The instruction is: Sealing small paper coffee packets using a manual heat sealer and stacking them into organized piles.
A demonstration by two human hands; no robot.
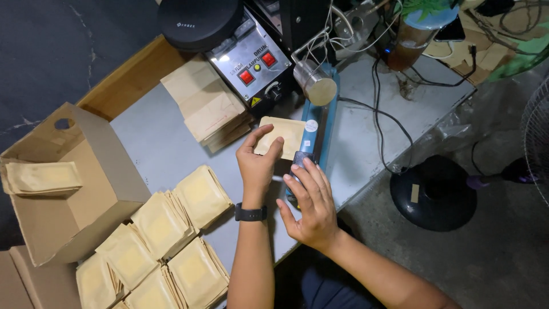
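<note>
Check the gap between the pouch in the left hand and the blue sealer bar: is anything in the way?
Nothing visible is. The left hand holds the tan pouch flat on the table, its right edge already at the blue sealer bar. The right hand rests on the bar's near end, beside the pouch, not across it.

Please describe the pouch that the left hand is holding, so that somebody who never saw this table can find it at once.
Find the blue sealer in front of the grey control box with two red switches. The pouch lies flat just left of the sealer, pinched by the left hand, while the right hand rests on the sealer. Unlike the stacked pouches near the carton, it lies alone.
</note>
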